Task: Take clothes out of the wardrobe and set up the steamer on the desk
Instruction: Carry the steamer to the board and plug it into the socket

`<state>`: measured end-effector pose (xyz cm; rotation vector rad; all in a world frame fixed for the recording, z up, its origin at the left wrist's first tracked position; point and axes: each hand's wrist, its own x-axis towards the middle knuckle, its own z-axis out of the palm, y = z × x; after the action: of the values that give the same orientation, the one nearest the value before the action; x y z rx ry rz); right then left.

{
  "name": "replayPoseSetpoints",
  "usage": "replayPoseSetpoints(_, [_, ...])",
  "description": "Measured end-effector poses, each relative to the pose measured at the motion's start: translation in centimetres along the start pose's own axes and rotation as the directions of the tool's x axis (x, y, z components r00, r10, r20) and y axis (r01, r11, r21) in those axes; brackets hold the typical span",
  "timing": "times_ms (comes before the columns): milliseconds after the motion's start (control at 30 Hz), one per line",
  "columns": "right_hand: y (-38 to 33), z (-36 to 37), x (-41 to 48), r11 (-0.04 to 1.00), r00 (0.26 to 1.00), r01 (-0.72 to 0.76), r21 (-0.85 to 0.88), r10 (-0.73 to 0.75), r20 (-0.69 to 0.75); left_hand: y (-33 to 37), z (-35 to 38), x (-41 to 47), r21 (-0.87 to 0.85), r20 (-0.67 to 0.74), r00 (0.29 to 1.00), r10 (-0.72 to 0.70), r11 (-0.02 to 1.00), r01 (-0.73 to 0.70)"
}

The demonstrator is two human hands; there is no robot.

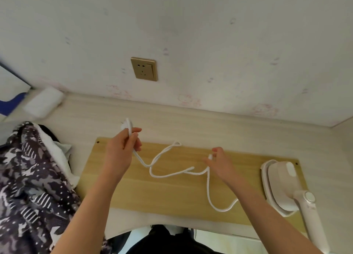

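Note:
A white handheld steamer (280, 187) lies on the wooden board (172, 196) at the desk's right side. Its white cord (168, 174) snakes in loops across the board toward the left. My left hand (122, 150) is raised above the board's far left corner, shut on the plug end of the cord (127, 126). My right hand (219, 163) hovers over the middle of the board, pinching a small white cord tie (210, 156) between its fingertips. A dark patterned garment (32, 187) is piled on the desk at the left.
A gold wall socket (144, 69) sits on the wall above the desk, a little above my left hand. A white folded packet (44, 103) lies at the desk's back left corner. The pale desk (210, 127) runs along the wall.

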<state>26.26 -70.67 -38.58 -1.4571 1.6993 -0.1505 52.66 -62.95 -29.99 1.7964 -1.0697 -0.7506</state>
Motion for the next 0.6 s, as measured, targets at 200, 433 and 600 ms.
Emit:
replayPoseSetpoints(200, [-8.8, 1.0, -1.3, 0.957, 0.957, 0.289, 0.024, -0.288, -0.021, -0.5, -0.6, 0.8, 0.071, 0.142, 0.987, 0.081, 0.993, -0.092])
replayPoseSetpoints(433, [-17.1, 4.6, -0.9, 0.562, 0.889, -0.286, 0.776, -0.147, 0.434, 0.0, -2.3, 1.6, 0.134, 0.290, 0.939, 0.182, 0.964, -0.229])
replayPoseSetpoints(600, [-18.0, 6.0, 0.1, 0.295, 0.803, -0.499, 0.815, -0.195, 0.562, 0.0, -3.4, 2.2, 0.145, 0.384, 0.897, 0.221, 0.944, -0.295])
